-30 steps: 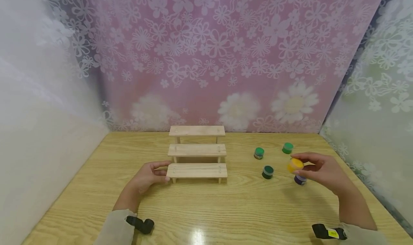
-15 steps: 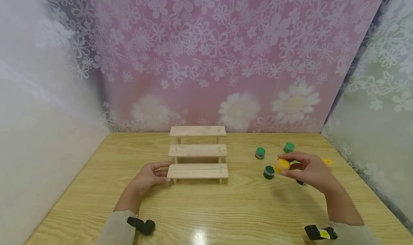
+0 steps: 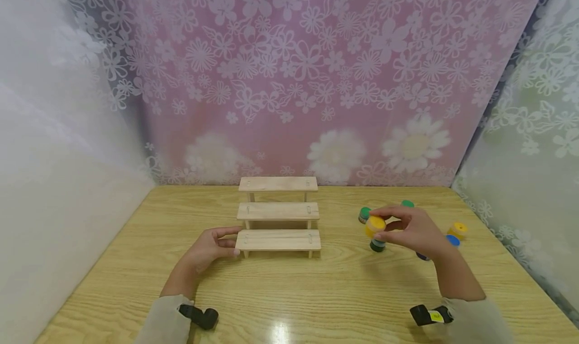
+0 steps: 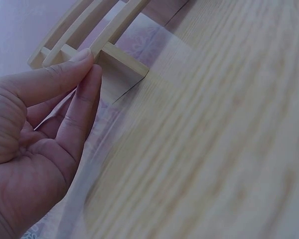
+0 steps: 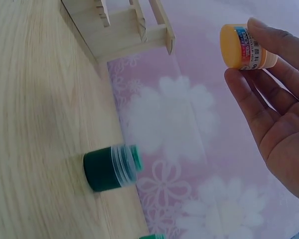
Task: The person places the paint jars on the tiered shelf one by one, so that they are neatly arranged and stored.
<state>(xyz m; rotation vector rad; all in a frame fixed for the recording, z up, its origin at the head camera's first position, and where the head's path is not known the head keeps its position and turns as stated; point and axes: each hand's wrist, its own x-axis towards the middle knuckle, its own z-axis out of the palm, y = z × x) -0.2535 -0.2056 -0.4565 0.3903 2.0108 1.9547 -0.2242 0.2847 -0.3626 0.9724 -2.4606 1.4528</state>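
Observation:
A three-step wooden display stand point(image 3: 278, 240) stands on the table, against the backdrop. At its lowest step's left end, my left hand point(image 3: 203, 253) pinches the board's edge between thumb and fingers, plainer in the left wrist view, where the hand point(image 4: 50, 119) meets the wooden stand point(image 4: 122, 62). My right hand point(image 3: 413, 232) grips a small yellow paint jar point(image 3: 375, 225) in the air, its printed label visible on the jar point(image 5: 244, 47) in the right wrist view. Below the held jar sits a dark green paint jar point(image 3: 377, 246), partly covered by it.
Behind the right hand are a green-lidded jar point(image 3: 364, 215) and another green-lidded one point(image 3: 407, 203), mostly hidden. Beyond the right wrist stand a yellow jar point(image 3: 459, 229), a blue-lidded jar point(image 3: 453, 240) and a dark purple jar point(image 3: 422, 256). A floral backdrop point(image 3: 289, 82) rises behind the table.
My right hand has carried the yellow paint jar leftward toward the stand, uncovering the other yellow jar and the blue-lidded one. The left hand keeps its place on the lowest step.

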